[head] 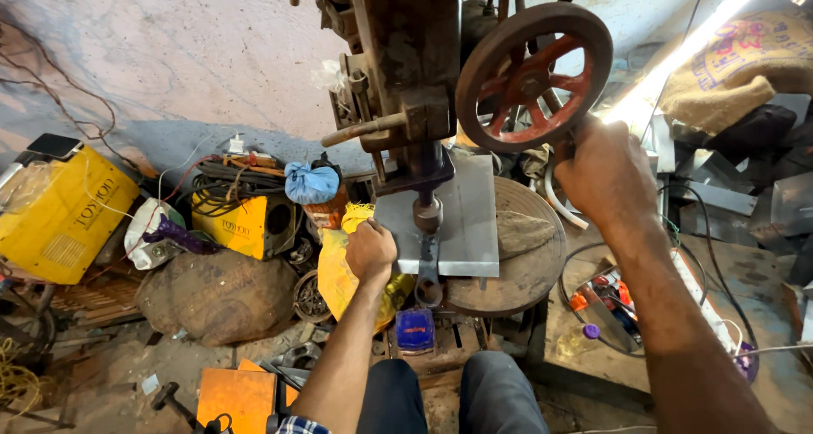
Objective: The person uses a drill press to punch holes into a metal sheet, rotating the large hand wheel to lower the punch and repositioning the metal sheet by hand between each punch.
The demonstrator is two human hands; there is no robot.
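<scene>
Yellow box: boxy yellow metal machine case (63, 218) at far left, dark lettering on its side.
Left hand (371, 252): fingers curled, pressing flat grey steel plate (464, 218) under the drill spindle.
Right hand (603, 173): fingers clamped on rusty red-spoked iron handwheel (532, 78).

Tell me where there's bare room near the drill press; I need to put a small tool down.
The grey metal plate is bare right of the drill chuck, as is the round table beyond it. The left hand holds the plate's left edge; the right hand grips the handwheel. The floor left is crowded.
</scene>
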